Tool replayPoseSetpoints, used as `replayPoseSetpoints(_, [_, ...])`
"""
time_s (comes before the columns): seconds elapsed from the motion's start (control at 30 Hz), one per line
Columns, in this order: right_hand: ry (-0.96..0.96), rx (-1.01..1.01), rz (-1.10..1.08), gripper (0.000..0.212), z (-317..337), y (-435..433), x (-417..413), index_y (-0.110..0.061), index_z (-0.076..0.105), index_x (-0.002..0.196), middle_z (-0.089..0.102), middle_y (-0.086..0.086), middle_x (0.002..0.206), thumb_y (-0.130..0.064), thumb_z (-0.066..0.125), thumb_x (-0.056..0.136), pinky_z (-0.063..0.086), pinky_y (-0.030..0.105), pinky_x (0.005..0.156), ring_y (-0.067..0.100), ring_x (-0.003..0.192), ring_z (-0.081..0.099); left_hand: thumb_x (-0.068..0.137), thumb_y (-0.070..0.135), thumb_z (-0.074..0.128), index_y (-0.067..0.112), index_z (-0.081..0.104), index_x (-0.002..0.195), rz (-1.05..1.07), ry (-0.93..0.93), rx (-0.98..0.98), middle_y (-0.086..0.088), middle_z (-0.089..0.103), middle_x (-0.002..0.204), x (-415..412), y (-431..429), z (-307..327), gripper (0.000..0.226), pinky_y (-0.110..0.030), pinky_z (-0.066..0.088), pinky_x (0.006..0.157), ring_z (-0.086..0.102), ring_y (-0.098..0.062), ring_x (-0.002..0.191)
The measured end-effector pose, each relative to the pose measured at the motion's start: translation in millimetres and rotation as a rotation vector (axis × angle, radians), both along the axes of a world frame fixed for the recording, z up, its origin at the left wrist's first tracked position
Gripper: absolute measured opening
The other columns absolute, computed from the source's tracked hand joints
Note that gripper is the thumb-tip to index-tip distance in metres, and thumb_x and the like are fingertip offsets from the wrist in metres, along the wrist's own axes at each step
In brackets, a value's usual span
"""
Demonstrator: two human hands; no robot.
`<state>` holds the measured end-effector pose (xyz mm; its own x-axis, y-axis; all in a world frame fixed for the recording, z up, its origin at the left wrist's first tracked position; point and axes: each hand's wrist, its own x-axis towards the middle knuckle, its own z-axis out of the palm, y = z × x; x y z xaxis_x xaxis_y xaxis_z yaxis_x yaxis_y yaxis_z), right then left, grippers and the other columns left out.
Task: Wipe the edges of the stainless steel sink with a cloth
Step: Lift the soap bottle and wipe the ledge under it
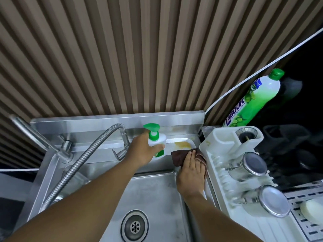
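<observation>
Only two forearms in shot: left arm [78, 194], right arm [220, 215], both uncovered all the way to frame edge. Same for left hand [141, 151] and right hand [190, 174] — bare. Nails short where visible — finer detail too blurred.

- A green-capped pump bottle [156, 139] is tilting in front of me, just left of a white dish [181, 142] that is holding a yellow smear.
- A flexible hose [83, 154] is arching from the tap.
- A tall green bottle [257, 100] is leaning against the slatted wall [139, 58] on my right.
- Two steel jars [251, 165] are lying sideways in the white dish rack [225, 137], and a strainer plug [246, 134] is sitting in its far compartment.
</observation>
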<state>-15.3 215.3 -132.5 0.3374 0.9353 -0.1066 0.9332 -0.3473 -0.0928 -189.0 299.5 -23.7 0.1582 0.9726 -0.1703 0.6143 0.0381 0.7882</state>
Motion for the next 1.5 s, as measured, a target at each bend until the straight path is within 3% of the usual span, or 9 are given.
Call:
replayPoseSetpoints(0.27, [0.238,0.111,-0.118,0.062,19,-3,-17,-0.006,0.031,0.155,0.03,0.014,0.163,-0.029,0.038,0.098,0.021,0.043,0.118,0.033,0.141,0.039,0.065,0.056,0.081,0.032,0.062,0.099,-0.056,-0.002,-0.118,0.012,0.07,0.099,-51,-19,9,0.046,-0.035,0.054,0.087,0.066,-0.014,0.096])
replayPoseSetpoints(0.4, [0.424,0.204,-0.196,0.046,30,8,-21,-0.011,0.04,0.146,0.04,0.011,0.157,-0.023,0.04,0.102,0.029,0.048,0.117,0.035,0.138,0.041,0.053,0.068,0.071,0.031,0.065,0.103,-0.062,0.002,-0.117,0.011,0.071,0.101,-65,-24,14,0.062,-0.034,0.056,0.083,0.067,-0.013,0.094])
replayPoseSetpoints(0.6, [0.59,0.267,-0.304,0.042,23,14,-17,-0.019,0.05,0.139,0.058,0.012,0.137,-0.025,0.041,0.098,0.035,0.046,0.11,0.037,0.126,0.049,0.078,0.038,0.081,0.034,0.058,0.098,-0.063,0.046,-0.086,0.016,0.065,0.094,-77,-34,18,0.031,-0.023,0.047,0.069,0.065,-0.009,0.091])
replayPoseSetpoints(0.83, [0.969,0.702,-0.591,0.05,67,54,-18,-0.016,0.053,0.143,0.056,0.015,0.141,-0.032,0.037,0.098,0.034,0.04,0.114,0.036,0.132,0.047,0.08,0.037,0.08,0.034,0.061,0.108,-0.001,0.024,-0.071,0.016,0.067,0.094,-98,-44,22,0.034,-0.025,0.051,0.065,0.065,-0.003,0.087])
replayPoseSetpoints(0.93, [0.829,0.811,-0.34,0.058,86,90,-37,-0.004,0.034,0.153,0.038,0.02,0.156,-0.025,0.04,0.099,0.027,0.04,0.117,0.036,0.143,0.036,0.083,0.032,0.079,0.032,0.061,0.107,-0.006,0.008,-0.052,0.017,0.066,0.092,-101,-47,22,0.03,-0.013,0.043,0.061,0.06,0.006,0.083])
replayPoseSetpoints(1.07, [0.337,0.523,0.243,0.066,73,124,-75,-0.005,0.022,0.158,0.019,0.014,0.166,-0.021,0.049,0.099,0.007,0.052,0.124,0.036,0.154,0.012,0.084,0.026,0.079,0.03,0.06,0.108,-0.002,-0.012,-0.051,0.017,0.064,0.09,-103,-49,21,0.031,-0.005,0.04,0.058,0.057,0.011,0.079])
replayPoseSetpoints(1.23, [0.126,0.48,0.652,0.066,69,122,-90,-0.011,0.02,0.159,0.023,0.007,0.166,-0.024,0.045,0.1,0.002,0.041,0.124,0.028,0.154,0.014,0.084,0.031,0.079,0.032,0.056,0.11,-0.005,0.021,-0.037,0.015,0.063,0.097,-104,-46,21,0.034,-0.004,0.034,0.063,0.053,0.01,0.082])
replayPoseSetpoints(1.4, [0.116,0.519,0.421,0.074,63,121,-22,-0.003,0.029,0.155,0.034,0.014,0.159,-0.011,0.056,0.087,0.028,0.054,0.118,0.035,0.148,0.027,0.085,0.027,0.078,0.03,0.058,0.113,0.0,-0.018,-0.073,0.02,0.062,0.094,-104,-45,20,0.035,-0.004,0.036,0.063,0.056,0.009,0.084])
replayPoseSetpoints(1.5, [0.157,0.557,0.135,0.067,62,118,19,-0.002,0.028,0.155,0.031,0.016,0.161,-0.012,0.052,0.093,0.025,0.055,0.119,0.038,0.15,0.023,0.086,0.025,0.078,0.031,0.056,0.112,0.01,-0.044,-0.07,0.021,0.062,0.094,-104,-44,21,0.034,-0.004,0.038,0.061,0.057,0.008,0.084])
